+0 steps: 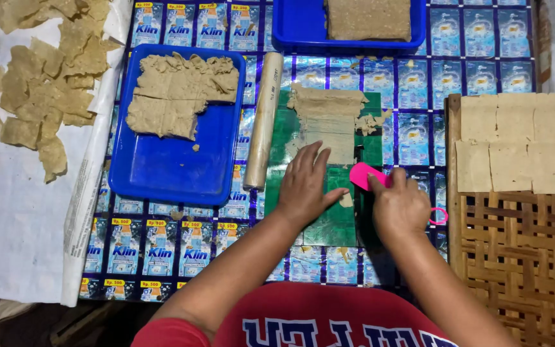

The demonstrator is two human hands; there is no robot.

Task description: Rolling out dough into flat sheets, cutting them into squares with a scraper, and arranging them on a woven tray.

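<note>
A pink scraper (362, 175) is gripped by the right hand (401, 207), apparently pointing up-left. The left hand (304, 186) is pressed flat, open, on the green mat (329, 218) below the dough (329, 122); a roller (263, 119) lies lengthwise alongside.

Both forearms are bare, with no sleeves reaching them; the left hand (303, 186) and right hand (401, 207) wear no gloves; a red shirt (303, 318) carries blue-and-white lettering.

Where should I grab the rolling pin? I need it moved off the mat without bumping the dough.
Take the rolling pin around its middle, coming from above. It lies flat, running near to far between the blue tray and the green mat, so fingers close across its narrow width, clear of both.
</note>
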